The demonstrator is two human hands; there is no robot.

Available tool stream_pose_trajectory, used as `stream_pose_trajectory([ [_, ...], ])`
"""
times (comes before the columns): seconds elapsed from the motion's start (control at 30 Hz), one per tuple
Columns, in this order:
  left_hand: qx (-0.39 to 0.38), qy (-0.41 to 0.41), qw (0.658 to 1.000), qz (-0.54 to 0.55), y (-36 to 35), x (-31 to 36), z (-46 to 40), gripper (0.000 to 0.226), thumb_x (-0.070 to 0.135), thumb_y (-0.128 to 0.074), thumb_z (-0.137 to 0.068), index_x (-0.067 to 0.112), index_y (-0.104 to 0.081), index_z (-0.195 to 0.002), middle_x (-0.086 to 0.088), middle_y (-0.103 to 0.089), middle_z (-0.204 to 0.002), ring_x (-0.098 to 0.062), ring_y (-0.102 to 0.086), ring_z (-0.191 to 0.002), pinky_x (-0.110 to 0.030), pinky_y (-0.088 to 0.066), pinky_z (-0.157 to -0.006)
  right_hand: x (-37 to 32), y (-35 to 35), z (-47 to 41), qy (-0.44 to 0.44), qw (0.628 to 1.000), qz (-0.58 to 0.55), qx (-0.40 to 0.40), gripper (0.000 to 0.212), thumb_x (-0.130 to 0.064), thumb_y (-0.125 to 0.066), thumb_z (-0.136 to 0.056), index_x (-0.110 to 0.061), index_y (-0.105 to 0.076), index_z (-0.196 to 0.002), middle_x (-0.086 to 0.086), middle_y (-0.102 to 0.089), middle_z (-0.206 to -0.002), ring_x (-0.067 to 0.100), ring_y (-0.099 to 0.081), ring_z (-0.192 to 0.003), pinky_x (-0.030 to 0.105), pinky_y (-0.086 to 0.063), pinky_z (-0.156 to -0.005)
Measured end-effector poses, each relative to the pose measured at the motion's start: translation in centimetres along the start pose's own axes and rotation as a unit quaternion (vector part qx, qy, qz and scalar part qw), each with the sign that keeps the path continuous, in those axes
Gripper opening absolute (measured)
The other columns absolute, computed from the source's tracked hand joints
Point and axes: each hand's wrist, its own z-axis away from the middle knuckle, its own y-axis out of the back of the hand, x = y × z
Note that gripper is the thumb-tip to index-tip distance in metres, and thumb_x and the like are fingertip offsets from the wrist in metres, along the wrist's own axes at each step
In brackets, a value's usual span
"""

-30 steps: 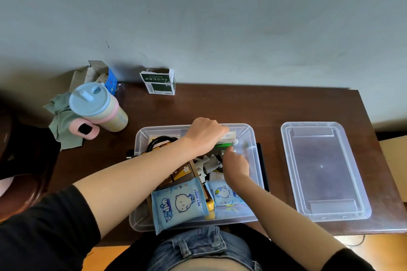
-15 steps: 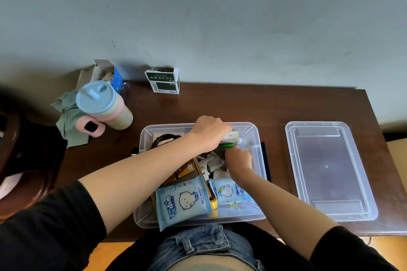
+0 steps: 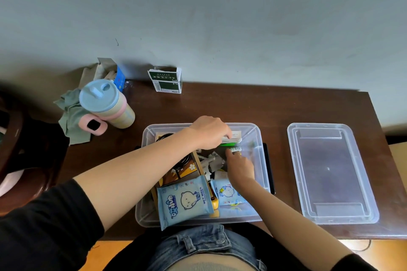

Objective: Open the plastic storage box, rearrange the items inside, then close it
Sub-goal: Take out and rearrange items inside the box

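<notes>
**Q:** While both of your hands are inside it, where does the box lie?

**A:** The clear plastic storage box [image 3: 257, 136] sits open at lower centre of the frame, on the dark wooden table [image 3: 253, 105]. Its lid [image 3: 330, 174] lies flat at right, apart from the box.

**Q:** What are the hands doing?

**A:** My left hand [image 3: 209, 132], at the far rim of the box, has its fingers curled down over a flat white packet [image 3: 234, 135] with a green edge below it; I grip that packet. My right hand [image 3: 240, 168] reaches in from lower right, its fingertips meeting at a small green-and-white labelled item [image 3: 235, 149] just under the packet. It appears to pinch it, though the grasp itself is blurred.

**Q:** What else fills the box?

**A:** A large blue wet-wipes pack [image 3: 185, 201] with a bear print leans over the near wall. A smaller blue wipes pack [image 3: 228, 193] lies beside it, partly under my right forearm. A brown printed box [image 3: 182, 171] stands between my arms, with black cable [image 3: 182, 160] on it and grey-white plugs [image 3: 212, 161] to its right.

**Q:** And outside it?

**A:** At upper left: a blue-lidded tumbler [image 3: 105, 103] with a pink handle, a grey-green cloth [image 3: 72, 116] and an opened blue carton [image 3: 110, 71]. A green-and-white carton [image 3: 167, 79] stands against the wall.
</notes>
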Motion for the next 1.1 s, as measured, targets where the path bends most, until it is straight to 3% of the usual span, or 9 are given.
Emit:
stream_pose_trajectory([
  [0.2,-0.005,0.004,1.000,0.014,-0.1,0.0,0.0,0.032,0.017,-0.046,-0.098,0.026,-0.063,-0.123,-0.006,-0.062,-0.127,-0.028,-0.061,-0.104,-0.033,-0.047,-0.076,-0.2,0.0,0.6,-0.011,0.999,-0.031,-0.001,0.033,0.004,-0.048,-0.087,-0.010,-0.048,-0.117,0.009,-0.057,-0.113,0.026,-0.060,-0.099,0.032,-0.041,-0.062],
  [0.37,0.006,0.006,1.000,0.019,-0.1,-0.2,0.4,0.031,0.019,-0.044,-0.098,0.025,-0.065,-0.121,-0.005,-0.064,-0.122,-0.026,-0.062,-0.099,-0.028,-0.038,-0.068,-0.3,0.3,0.5,-0.003,1.000,-0.011,-0.020,0.020,-0.009,-0.055,-0.091,-0.013,-0.055,-0.112,0.007,-0.059,-0.108,0.027,-0.058,-0.101,0.038,-0.054,-0.072],
  [0.6,0.006,0.009,0.999,0.030,0.0,-0.5,0.8,0.034,0.019,-0.045,-0.099,0.029,-0.059,-0.128,-0.005,-0.064,-0.121,-0.026,-0.062,-0.098,-0.029,-0.037,-0.066,-0.7,0.5,0.0,-0.049,0.998,-0.030,-0.026,0.027,-0.003,-0.050,-0.090,-0.008,-0.056,-0.115,0.009,-0.055,-0.118,0.026,-0.057,-0.106,0.034,-0.050,-0.075],
  [0.73,0.022,0.009,0.999,0.034,0.2,-0.4,0.9,0.035,0.019,-0.045,-0.098,0.030,-0.057,-0.129,-0.006,-0.067,-0.116,-0.025,-0.062,-0.094,-0.030,-0.039,-0.068,-0.9,0.5,0.2,-0.062,0.995,-0.072,-0.007,0.034,-0.004,-0.049,-0.089,-0.013,-0.047,-0.121,0.008,-0.056,-0.115,0.025,-0.059,-0.101,0.031,-0.044,-0.062],
  [0.8,0.040,0.012,0.998,0.045,0.3,-0.2,0.8,0.037,0.017,-0.045,-0.097,0.030,-0.057,-0.130,-0.007,-0.069,-0.108,-0.023,-0.059,-0.081,-0.030,-0.038,-0.066,-0.9,0.4,0.3,-0.050,0.995,-0.092,-0.004,0.039,-0.001,-0.048,-0.087,-0.017,-0.044,-0.123,0.008,-0.056,-0.114,0.027,-0.058,-0.100,0.031,-0.041,-0.059],
  [0.97,0.051,0.022,0.996,0.066,0.3,-0.1,0.6,0.038,0.013,-0.047,-0.095,0.028,-0.058,-0.128,-0.008,-0.071,-0.100,-0.017,-0.044,-0.066,-0.031,-0.043,-0.067,-0.9,0.1,0.3,-0.057,0.994,-0.096,-0.011,0.045,-0.005,-0.048,-0.089,-0.020,-0.046,-0.131,0.008,-0.049,-0.126,0.026,-0.051,-0.114,0.033,-0.048,-0.071],
  [1.1,0.050,0.029,0.995,0.076,0.2,-0.4,0.5,0.037,0.013,-0.049,-0.094,0.028,-0.060,-0.126,-0.007,-0.070,-0.106,-0.017,-0.048,-0.069,-0.033,-0.045,-0.071,-0.8,-0.2,0.0,-0.052,0.994,-0.101,0.006,0.038,-0.005,-0.048,-0.089,-0.019,-0.052,-0.125,0.007,-0.053,-0.121,0.026,-0.052,-0.109,0.031,-0.043,-0.066],
])
